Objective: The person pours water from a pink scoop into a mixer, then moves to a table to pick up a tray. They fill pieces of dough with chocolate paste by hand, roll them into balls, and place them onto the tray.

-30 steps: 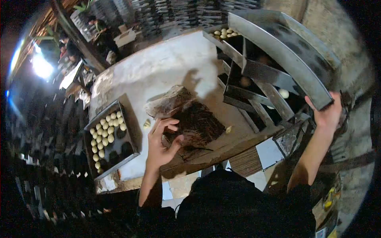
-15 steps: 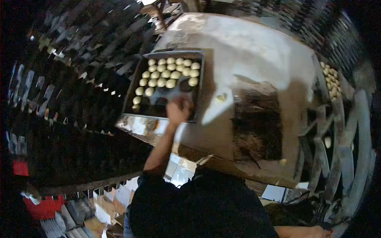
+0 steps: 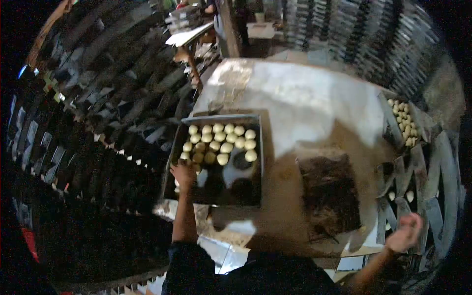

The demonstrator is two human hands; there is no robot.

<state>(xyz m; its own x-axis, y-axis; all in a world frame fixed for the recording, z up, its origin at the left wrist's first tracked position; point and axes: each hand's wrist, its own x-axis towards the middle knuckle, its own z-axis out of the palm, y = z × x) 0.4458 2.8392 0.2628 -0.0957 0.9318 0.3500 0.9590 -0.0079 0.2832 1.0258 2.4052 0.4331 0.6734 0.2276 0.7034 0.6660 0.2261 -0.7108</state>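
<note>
A dark metal tray [image 3: 262,172] holds rows of pale round dough balls [image 3: 226,147], filling mostly its far half. My left hand [image 3: 183,176] is over the tray's left side, fingers apart and reaching forward among the dough balls there. Whether its fingertips touch one is hard to see. My right hand [image 3: 404,235] is raised at the right, beside the stacked metal trays [image 3: 418,184]; it is smeared by motion and its fingers look bent. Anything inside it is hidden.
The floury worktable [image 3: 305,91] carries a dark, rough patch [image 3: 329,196] right of the tray. Another tray of dough balls [image 3: 404,123] tops the stack at right. Dark stacked racks [image 3: 98,128] line the left. A person [image 3: 212,11] stands in the far background.
My left hand has moved from the tray's right front to its left side. My right hand has risen from the bottom right corner. The view has tilted up.
</note>
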